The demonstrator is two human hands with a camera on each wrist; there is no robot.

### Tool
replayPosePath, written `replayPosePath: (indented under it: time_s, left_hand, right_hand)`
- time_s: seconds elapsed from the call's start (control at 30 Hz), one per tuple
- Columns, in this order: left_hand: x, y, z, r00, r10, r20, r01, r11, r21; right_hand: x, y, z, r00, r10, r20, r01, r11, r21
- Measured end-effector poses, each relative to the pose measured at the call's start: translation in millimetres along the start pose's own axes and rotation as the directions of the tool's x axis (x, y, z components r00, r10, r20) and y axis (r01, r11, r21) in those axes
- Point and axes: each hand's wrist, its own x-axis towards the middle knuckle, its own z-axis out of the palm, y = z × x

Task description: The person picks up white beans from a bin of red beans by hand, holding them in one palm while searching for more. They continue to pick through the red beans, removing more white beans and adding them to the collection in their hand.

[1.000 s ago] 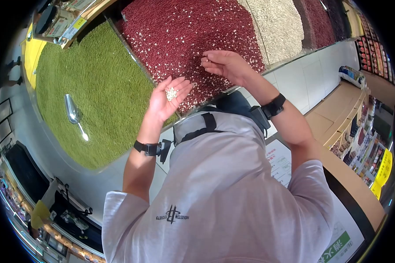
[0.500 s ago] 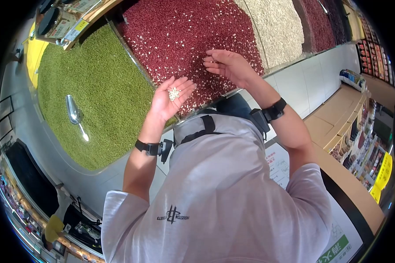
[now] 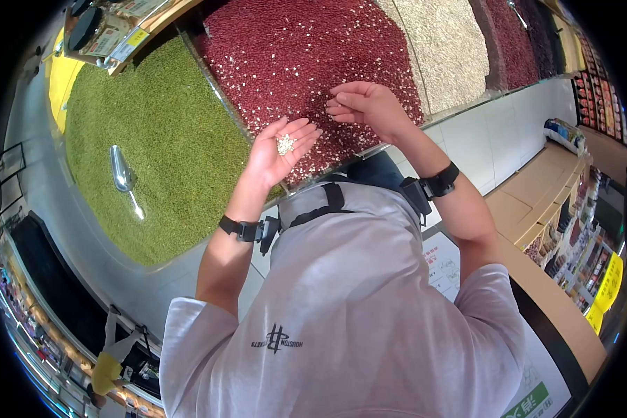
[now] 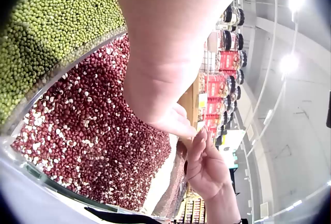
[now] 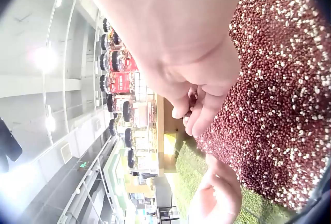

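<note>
My left hand point(image 3: 267, 157) is held palm up over the near left corner of the red bean bin, its fingers extended. A small heap of white grains point(image 3: 285, 144) lies in that palm. To its right, my right hand point(image 3: 377, 113) hovers above the red beans point(image 3: 292, 49), which have white grains scattered among them. The right fingers are curled, and in the right wrist view dark red beans point(image 5: 192, 102) show between thumb and fingers. In the left wrist view, the grains in the left palm are hidden.
Green beans point(image 3: 160, 139) fill the bin on the left, with a metal scoop point(image 3: 121, 171) on top. A bin of cream-coloured grains point(image 3: 446, 49) lies right of the red beans. Jars point(image 3: 97, 31) stand on a wooden shelf at upper left. A clear divider point(image 3: 216, 87) separates the bins.
The left hand has drifted slightly right and up with the white grains still in its palm. The right hand has barely moved. A person in the background at lower left has shifted.
</note>
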Motion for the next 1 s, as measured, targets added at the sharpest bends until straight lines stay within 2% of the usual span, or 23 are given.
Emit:
replayPosePath:
  time_s: [0.1, 0.2, 0.27, 0.33, 0.37, 0.43, 0.47, 0.5, 0.57, 0.67, 0.77, 1.0]
  left_hand:
    - [3.3, -0.2, 2.6, 0.999, -0.006, 0.039, 0.006, 1.000, -0.005]
    - [3.5, -0.8, 14.4, 1.000, 0.011, 0.007, -0.011, 0.998, 0.066]
    - [6.1, -2.1, 21.0, 1.000, -0.001, 0.019, 0.000, 0.999, 0.048]
    - [3.2, -4.5, 40.1, 0.999, -0.020, 0.044, 0.019, 1.000, 0.019]
    - [5.5, -4.6, 35.7, 0.999, -0.018, 0.042, 0.017, 1.000, 0.018]
    - [12.1, -4.3, 30.2, 0.982, -0.049, 0.181, 0.044, 0.999, 0.030]
    - [16.7, -5.8, 28.5, 0.985, -0.042, 0.166, 0.032, 0.998, 0.063]
    - [16.5, -6.0, 31.0, 0.985, -0.043, 0.165, 0.033, 0.997, 0.063]
    - [15.3, -6.1, 35.6, 0.998, -0.026, 0.053, 0.022, 0.997, 0.074]
    - [10.1, -8.0, 43.2, 1.000, -0.007, 0.010, 0.006, 0.996, 0.094]
    - [6.8, -11.0, 49.3, 0.998, 0.023, -0.062, -0.016, 0.995, 0.098]
    - [21.1, -11.6, 18.4, 0.991, -0.078, 0.112, 0.073, 0.996, 0.044]
  right_hand:
    - [0.1, 0.5, -1.2, 1.000, 0.014, 0.013, -0.014, 1.000, -0.010]
    - [-0.1, 1.0, 0.3, 0.999, 0.023, 0.026, -0.023, 0.999, -0.030]
    - [-1.0, 0.4, 4.1, 0.999, 0.035, 0.030, -0.034, 0.998, -0.049]
    - [-2.7, -1.4, 9.5, 0.997, -0.014, 0.072, 0.032, 0.965, -0.259]
    - [-4.2, -2.8, 13.2, 0.997, -0.013, 0.074, 0.032, 0.965, -0.259]
    - [-7.5, -5.2, 22.2, 0.985, -0.041, 0.169, 0.107, 0.908, -0.404]
    - [-7.2, -4.7, 25.6, 0.978, -0.037, 0.204, 0.126, 0.886, -0.445]
    - [-7.3, -4.5, 28.6, 0.978, -0.036, 0.204, 0.125, 0.887, -0.445]
    - [-8.5, -4.4, 32.7, 0.978, 0.061, 0.202, 0.021, 0.924, -0.382]
    - [-8.3, -7.4, 30.8, 0.967, 0.128, 0.222, -0.061, 0.956, -0.288]
    - [-11.8, -11.8, 29.0, 0.946, 0.173, 0.273, -0.085, 0.947, -0.309]
    - [-11.8, -11.3, 30.8, 0.942, 0.147, 0.301, 0.020, 0.871, -0.490]
